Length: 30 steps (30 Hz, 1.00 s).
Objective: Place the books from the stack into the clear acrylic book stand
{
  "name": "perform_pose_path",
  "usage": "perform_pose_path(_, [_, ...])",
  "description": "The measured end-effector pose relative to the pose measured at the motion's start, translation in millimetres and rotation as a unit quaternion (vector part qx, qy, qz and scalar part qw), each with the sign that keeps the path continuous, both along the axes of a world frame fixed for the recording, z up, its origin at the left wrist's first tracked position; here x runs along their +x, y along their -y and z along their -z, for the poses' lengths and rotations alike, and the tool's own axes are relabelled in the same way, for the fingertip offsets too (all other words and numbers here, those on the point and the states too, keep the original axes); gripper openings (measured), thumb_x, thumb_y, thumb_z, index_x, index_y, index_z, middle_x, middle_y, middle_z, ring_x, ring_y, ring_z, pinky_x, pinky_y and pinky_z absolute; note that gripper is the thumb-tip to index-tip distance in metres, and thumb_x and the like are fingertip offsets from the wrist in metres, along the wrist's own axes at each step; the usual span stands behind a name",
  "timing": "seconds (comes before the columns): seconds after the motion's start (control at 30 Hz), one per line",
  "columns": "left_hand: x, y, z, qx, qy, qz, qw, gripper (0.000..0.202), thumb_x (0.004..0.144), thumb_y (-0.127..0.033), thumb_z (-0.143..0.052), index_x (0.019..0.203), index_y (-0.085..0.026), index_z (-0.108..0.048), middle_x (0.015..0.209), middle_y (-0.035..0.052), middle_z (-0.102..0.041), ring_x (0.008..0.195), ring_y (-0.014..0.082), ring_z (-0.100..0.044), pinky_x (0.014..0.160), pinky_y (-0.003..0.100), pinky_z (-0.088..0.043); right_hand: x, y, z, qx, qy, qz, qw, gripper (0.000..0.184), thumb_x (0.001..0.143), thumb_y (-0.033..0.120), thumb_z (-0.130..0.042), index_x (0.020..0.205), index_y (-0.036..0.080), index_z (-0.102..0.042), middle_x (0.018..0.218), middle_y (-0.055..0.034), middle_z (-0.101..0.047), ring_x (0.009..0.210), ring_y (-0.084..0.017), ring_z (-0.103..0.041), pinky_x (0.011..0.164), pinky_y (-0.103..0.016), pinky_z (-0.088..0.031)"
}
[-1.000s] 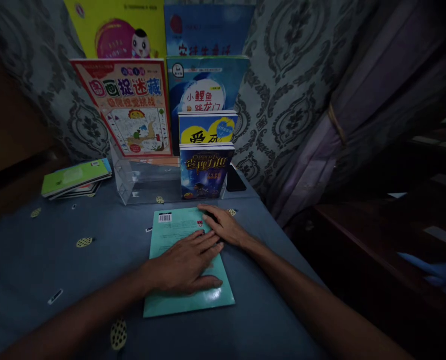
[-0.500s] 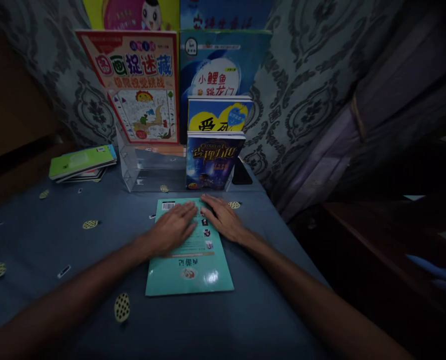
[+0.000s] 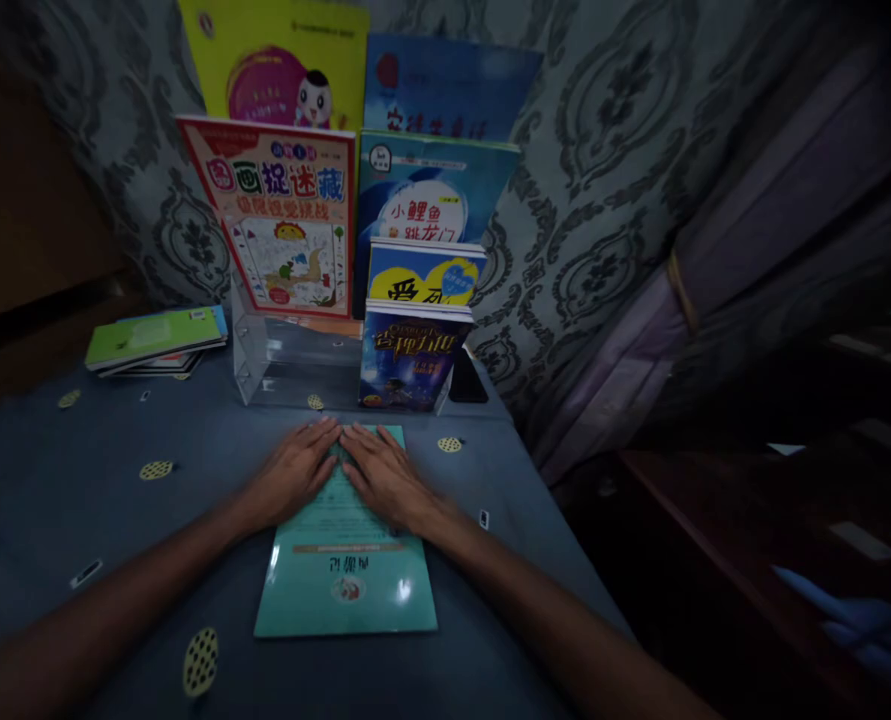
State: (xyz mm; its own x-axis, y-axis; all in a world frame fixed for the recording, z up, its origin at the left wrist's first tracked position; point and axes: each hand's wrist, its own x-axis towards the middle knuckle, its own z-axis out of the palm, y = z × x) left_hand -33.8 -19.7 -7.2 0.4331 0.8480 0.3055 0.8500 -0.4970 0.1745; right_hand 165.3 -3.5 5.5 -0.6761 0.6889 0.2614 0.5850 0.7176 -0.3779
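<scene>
A thin teal booklet [image 3: 347,585] lies flat on the blue tablecloth [image 3: 115,520], its cover upside down to me. My left hand [image 3: 295,470] rests flat on its far left part, fingers stretched toward the far edge. My right hand [image 3: 385,475] lies flat beside it on the far right part, fingers also stretched out. The two hands nearly touch at the fingertips. Just beyond them stands a clear acrylic book stand [image 3: 272,365] holding a dark blue book [image 3: 409,358] in its front tier.
Behind the dark blue book the stand holds a yellow-blue book [image 3: 424,272], a red picture book [image 3: 280,215], a blue fish book [image 3: 430,190] and more at the back. A stack of thin green books [image 3: 152,342] lies at far left. Patterned curtain [image 3: 602,200] behind; the table edge drops off at right.
Both hands slid up the booklet toward its far edge and came together. The left hand moved from the booklet's middle to its far left corner. The view shifted slightly.
</scene>
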Motion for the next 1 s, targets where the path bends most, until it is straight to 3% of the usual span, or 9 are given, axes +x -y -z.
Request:
perform_pose_path(0.13, [-1.8, 1.0, 3.9, 0.017, -0.003, 0.005, 1.0, 0.049, 0.102, -0.035, -0.034, 0.142, -0.012, -0.049, 0.15, 0.0132, -0.048, 0.14, 0.024, -0.044, 0.118, 0.043, -0.036, 21.9, -3.4, 2.7, 0.001, -0.012, 0.04, 0.999, 0.048, 0.098, 0.028, -0.044, 0.142, 0.011, -0.049, 0.149, -0.0183, -0.049, 0.144, -0.026, -0.039, 0.12, -0.053, -0.028])
perform_pose_path(0.27, [-3.2, 1.0, 8.0, 0.029, -0.004, 0.008, 1.0, 0.049, 0.103, -0.036, -0.032, 0.145, -0.014, -0.046, 0.152, 0.0125, -0.045, 0.141, 0.0241, -0.043, 0.117, 0.043, -0.037, 39.7, -4.0, 5.9, 0.001, -0.038, 0.075, 0.996, 0.047, 0.099, 0.029, -0.041, 0.144, 0.016, -0.049, 0.148, -0.0156, -0.05, 0.142, -0.026, -0.042, 0.118, -0.056, -0.03])
perform_pose_path(0.73, [0.7, -0.8, 9.2, 0.016, 0.016, -0.001, 1.0, 0.047, 0.103, -0.034, -0.035, 0.146, -0.019, -0.046, 0.152, 0.0115, -0.045, 0.142, 0.0241, -0.042, 0.117, 0.047, -0.037, 48.0, -7.9, 18.5, 0.018, -0.068, 0.078, 0.994, 0.046, 0.1, 0.033, -0.041, 0.141, 0.019, -0.053, 0.147, -0.0121, -0.052, 0.14, -0.027, -0.044, 0.116, -0.057, -0.035])
perform_pose_path(0.87, [4.6, -0.6, 3.9, 0.01, 0.015, 0.023, 1.0, 0.044, 0.101, -0.027, -0.036, 0.143, -0.021, -0.049, 0.15, 0.0104, -0.049, 0.141, 0.0244, -0.042, 0.116, 0.051, -0.036, 53.8, -6.7, 21.3, 0.033, -0.093, 0.077, 0.992, 0.043, 0.099, 0.034, -0.044, 0.138, 0.019, -0.057, 0.143, -0.0127, -0.056, 0.138, -0.028, -0.047, 0.113, -0.054, -0.041])
perform_pose_path(1.0, [11.8, 2.8, -9.0, -0.016, -0.015, 0.059, 0.998, 0.044, 0.099, -0.022, -0.038, 0.141, -0.016, -0.05, 0.148, 0.014, -0.05, 0.14, 0.026, -0.044, 0.116, 0.052, -0.035, 56.5, -6.5, 22.1, 0.038, -0.109, 0.082, 0.99, 0.041, 0.099, 0.033, -0.045, 0.135, 0.02, -0.06, 0.139, -0.013, -0.061, 0.133, -0.029, -0.053, 0.111, -0.054, -0.044])
